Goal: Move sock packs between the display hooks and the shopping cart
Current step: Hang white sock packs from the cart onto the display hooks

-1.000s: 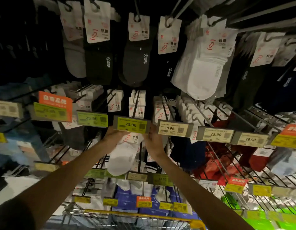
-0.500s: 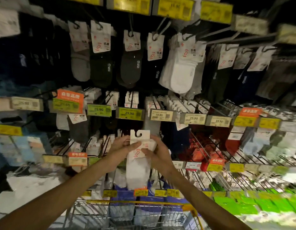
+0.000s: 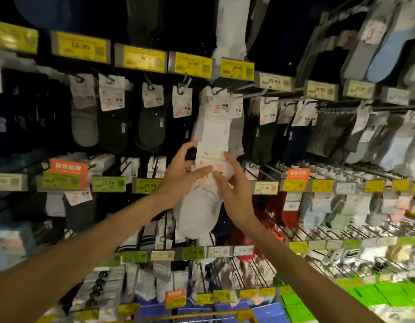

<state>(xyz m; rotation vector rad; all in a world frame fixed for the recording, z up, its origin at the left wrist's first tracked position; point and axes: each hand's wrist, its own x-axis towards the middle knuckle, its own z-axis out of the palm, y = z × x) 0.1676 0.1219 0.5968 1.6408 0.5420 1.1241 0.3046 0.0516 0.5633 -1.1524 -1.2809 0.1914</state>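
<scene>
Nearest, at 6 o'clock, a thin yellow cart rim [image 3: 225, 316] crosses the bottom edge; the rest of the cart is cut off. Two bare forearms rise from 7 and 5 o'clock and meet at the centre.

The left hand [image 3: 178, 176] grasps a white sock pack [image 3: 199, 206] by its card header, thumb in front, fingers curled behind. The right hand [image 3: 234, 194] touches the same header from the 3 o'clock side with fingers spread and only lightly closed; whether it truly grips is hard to tell. The pack hangs with its long axis running 12 to 6 o'clock, card end up, sock toe drooping below the hands. Both hands are level with the header, the left seeming the firmer hold.

Directly at 12 o'clock from the hands, a bunch of white packs [image 3: 217, 127] hangs on a hook [image 3: 227, 89], its lower edge touching or overlapping the held header. My judgement is that the pack is headed up to that hook, so its hanger hole must climb along that line.

The hanger hole is hidden among white card. Motion blur smears the price tags [image 3: 192, 64] and the farther shelves.
</scene>
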